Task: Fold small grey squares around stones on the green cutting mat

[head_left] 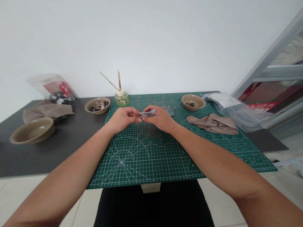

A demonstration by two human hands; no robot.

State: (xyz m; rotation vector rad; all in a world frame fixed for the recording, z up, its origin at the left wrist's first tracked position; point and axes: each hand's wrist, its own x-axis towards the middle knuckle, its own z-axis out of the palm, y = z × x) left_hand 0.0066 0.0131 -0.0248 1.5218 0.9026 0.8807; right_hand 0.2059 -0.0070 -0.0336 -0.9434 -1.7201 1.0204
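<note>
Over the green cutting mat point(135, 168) my two hands meet, fingertips close together. A small grey folded piece point(148, 112), cloth-like in look, is gripped between the thumb and fingers of my right hand point(161, 119). My left hand point(122, 120) is closed in a pinch at the left end of this piece; whatever else its fingertips hold is too small and blurred to make out. Just behind my right hand a clear plastic packet point(169, 110) lies on the mat.
At right are a bowl point(193, 102) with dark pieces, a brown cloth point(214, 124) and a clear plastic bag point(238, 111). At left stand a bowl of stone-like pieces point(98, 106), a reed diffuser point(122, 97), another bowl point(32, 131), a second cloth point(46, 111) and a tipped plastic jar point(45, 82).
</note>
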